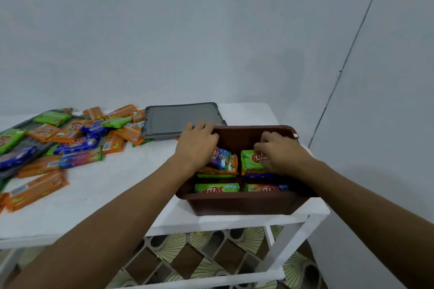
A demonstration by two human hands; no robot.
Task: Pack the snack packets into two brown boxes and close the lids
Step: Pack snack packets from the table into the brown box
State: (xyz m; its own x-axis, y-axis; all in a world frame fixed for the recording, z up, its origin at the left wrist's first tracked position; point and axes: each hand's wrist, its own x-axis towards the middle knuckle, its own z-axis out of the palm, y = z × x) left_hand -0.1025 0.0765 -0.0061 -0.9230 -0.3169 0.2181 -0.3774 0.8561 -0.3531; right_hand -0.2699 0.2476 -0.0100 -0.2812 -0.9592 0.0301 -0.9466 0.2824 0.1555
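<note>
Legend: we are settling packets in the brown box [239,204] at the table's [117,183] right end. Our left hand [197,145], fingers nearly straight, is pressing the blue packet [222,156]. Our right hand [281,153] is gripping the green packet [252,159]. Uneven stacks are risking a lid [171,121] that cannot seat.

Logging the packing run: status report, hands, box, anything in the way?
Left hand on blue packet in brown box, grip hidden. Right hand curled on green packet. Box part-filled, grey lid off behind. Loose packets wait left; nothing blocking.
</note>
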